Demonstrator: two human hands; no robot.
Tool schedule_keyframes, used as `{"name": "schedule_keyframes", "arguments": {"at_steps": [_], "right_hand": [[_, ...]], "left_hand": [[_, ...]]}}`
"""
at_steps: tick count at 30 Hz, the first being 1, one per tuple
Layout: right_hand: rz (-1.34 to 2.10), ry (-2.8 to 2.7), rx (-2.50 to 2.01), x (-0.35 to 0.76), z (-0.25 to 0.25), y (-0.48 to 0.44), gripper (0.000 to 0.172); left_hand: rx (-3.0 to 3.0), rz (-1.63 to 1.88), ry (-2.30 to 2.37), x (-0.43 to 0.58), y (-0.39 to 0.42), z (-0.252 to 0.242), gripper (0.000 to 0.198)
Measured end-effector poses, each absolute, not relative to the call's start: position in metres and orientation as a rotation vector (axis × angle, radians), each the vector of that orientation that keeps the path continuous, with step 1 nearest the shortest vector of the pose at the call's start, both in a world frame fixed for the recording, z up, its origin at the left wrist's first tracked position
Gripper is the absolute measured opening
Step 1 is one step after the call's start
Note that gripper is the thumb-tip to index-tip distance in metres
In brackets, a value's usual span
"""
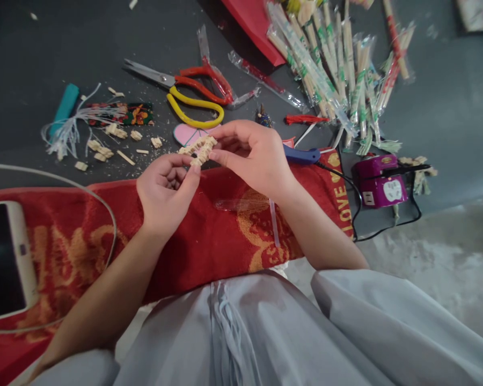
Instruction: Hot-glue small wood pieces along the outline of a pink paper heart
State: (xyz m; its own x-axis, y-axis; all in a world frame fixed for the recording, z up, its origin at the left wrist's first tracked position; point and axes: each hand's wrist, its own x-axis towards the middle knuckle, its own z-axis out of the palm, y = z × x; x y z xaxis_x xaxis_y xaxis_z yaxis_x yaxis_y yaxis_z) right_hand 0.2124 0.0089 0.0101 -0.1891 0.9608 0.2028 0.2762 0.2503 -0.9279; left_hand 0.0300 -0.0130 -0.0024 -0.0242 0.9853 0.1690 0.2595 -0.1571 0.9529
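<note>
Both hands meet at a small V-shaped piece built of short pale wooden bits (202, 150). My left hand (167, 187) pinches its lower end between thumb and fingertips. From the other side, my right hand (251, 153) grips the upper right end, thumb below and fingers curled behind. Just behind the piece lies a pink flat shape (187, 134), partly covered. Beyond it are scissors (173, 83) with one red and one yellow handle, blades apart. A blue tool handle (301, 155), perhaps a glue gun, pokes out by my right wrist.
Loose wood bits (100, 150) and white strings (70, 128) litter the dark table on the left. Wrapped chopsticks (326, 59) pile up at the back right. A purple power adapter (380, 182) with black cord sits right. A phone (18, 257) rests on the red towel (177, 257).
</note>
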Motion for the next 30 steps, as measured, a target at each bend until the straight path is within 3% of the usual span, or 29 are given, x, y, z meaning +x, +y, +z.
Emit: {"name": "schedule_keyframes", "arguments": {"at_steps": [5, 11, 18, 24, 30], "right_hand": [[0.969, -1.562, -1.081, 0.211, 0.015, 0.006, 0.033], [1.187, -1.455, -1.024, 0.213, 0.012, 0.009, 0.05], [1.422, -1.454, -1.022, 0.214, 0.02, 0.008, 0.048], [1.376, -1.564, -0.97, 0.219, 0.023, 0.008, 0.051], [1.259, -1.691, -0.954, 0.221, 0.016, 0.008, 0.049]], "left_hand": [[1.647, 1.303, 1.371, 0.028, -0.016, -0.003, 0.027], [2.114, 1.437, 1.349, 0.026, -0.019, -0.002, 0.015], [2.404, 1.373, 1.427, 0.021, -0.02, -0.004, 0.018], [2.488, 1.277, 1.404, 0.016, -0.022, -0.006, 0.021], [2.565, 1.478, 1.296, 0.013, -0.02, -0.012, 0.02]]}}
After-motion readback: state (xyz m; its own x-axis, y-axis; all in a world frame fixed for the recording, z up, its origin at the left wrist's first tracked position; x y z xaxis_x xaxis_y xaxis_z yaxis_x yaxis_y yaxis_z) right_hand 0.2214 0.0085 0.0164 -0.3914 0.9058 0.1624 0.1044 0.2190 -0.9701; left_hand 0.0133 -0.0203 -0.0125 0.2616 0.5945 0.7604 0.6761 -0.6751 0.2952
